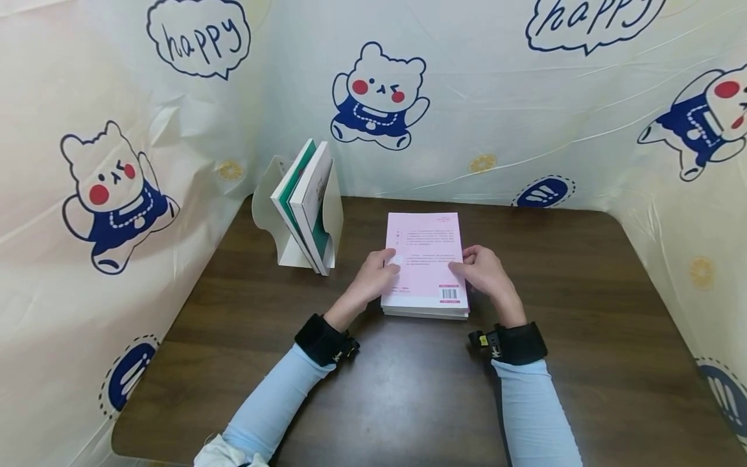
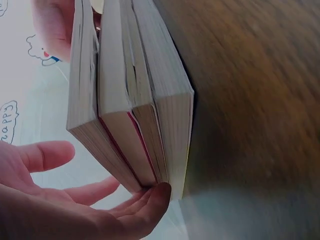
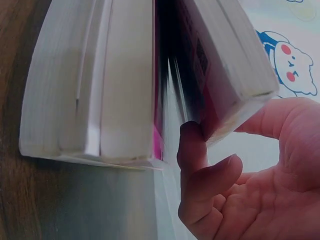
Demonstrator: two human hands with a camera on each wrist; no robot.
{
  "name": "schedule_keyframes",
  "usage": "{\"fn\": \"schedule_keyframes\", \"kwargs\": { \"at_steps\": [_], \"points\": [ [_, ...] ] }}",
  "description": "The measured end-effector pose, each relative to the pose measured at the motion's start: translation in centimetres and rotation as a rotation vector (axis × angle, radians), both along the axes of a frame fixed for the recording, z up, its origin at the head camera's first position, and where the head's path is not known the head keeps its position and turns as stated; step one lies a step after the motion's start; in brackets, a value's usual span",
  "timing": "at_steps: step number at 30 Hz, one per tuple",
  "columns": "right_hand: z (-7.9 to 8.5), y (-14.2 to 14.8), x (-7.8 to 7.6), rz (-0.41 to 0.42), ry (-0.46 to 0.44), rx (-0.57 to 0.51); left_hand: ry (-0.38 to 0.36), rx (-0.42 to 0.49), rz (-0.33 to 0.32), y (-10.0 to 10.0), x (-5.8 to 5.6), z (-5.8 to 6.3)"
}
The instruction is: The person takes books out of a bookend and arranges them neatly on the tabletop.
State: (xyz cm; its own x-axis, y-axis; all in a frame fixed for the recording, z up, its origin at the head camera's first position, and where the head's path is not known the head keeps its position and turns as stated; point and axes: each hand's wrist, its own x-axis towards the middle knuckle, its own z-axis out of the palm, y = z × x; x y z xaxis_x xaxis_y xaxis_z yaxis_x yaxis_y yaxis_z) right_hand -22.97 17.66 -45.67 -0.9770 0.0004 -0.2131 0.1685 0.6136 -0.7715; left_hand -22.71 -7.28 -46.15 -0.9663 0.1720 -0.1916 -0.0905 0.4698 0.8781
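A pink book (image 1: 423, 263) lies barcode side up on top of a stack of thick books (image 1: 426, 314). My right hand (image 1: 483, 271) pinches its right edge, thumb on the cover and a finger underneath. In the right wrist view, this upper book (image 3: 235, 65) is tilted away from the books below (image 3: 75, 100), leaving a wedge-shaped gap. At the stack's left side is my left hand (image 1: 373, 277). Its fingers (image 2: 145, 210) touch the side of the stack in the left wrist view, while the thumb (image 2: 55, 154) stands off from the top book.
On the back left of the brown table (image 1: 583, 311), a cream bookend rack (image 1: 273, 207) holds a few books (image 1: 309, 201) leaning upright. A white cloth (image 1: 467, 78) printed with bears hangs behind and at both sides. Each wrist carries a black band (image 1: 516, 344) with a camera.
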Motion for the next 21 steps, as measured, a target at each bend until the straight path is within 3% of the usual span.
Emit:
{"fn": "schedule_keyframes", "kwargs": {
  "at_steps": [7, 21],
  "points": [
    [-0.02, 0.0, 0.04, 0.024, -0.005, 0.029, 0.114, -0.14, -0.099, -0.31, -0.05, -0.29],
    [-0.01, 0.04, 0.17, 0.032, -0.015, 0.046, 0.147, -0.243, -0.158, -0.19, 0.37, 0.02]
  ]
}}
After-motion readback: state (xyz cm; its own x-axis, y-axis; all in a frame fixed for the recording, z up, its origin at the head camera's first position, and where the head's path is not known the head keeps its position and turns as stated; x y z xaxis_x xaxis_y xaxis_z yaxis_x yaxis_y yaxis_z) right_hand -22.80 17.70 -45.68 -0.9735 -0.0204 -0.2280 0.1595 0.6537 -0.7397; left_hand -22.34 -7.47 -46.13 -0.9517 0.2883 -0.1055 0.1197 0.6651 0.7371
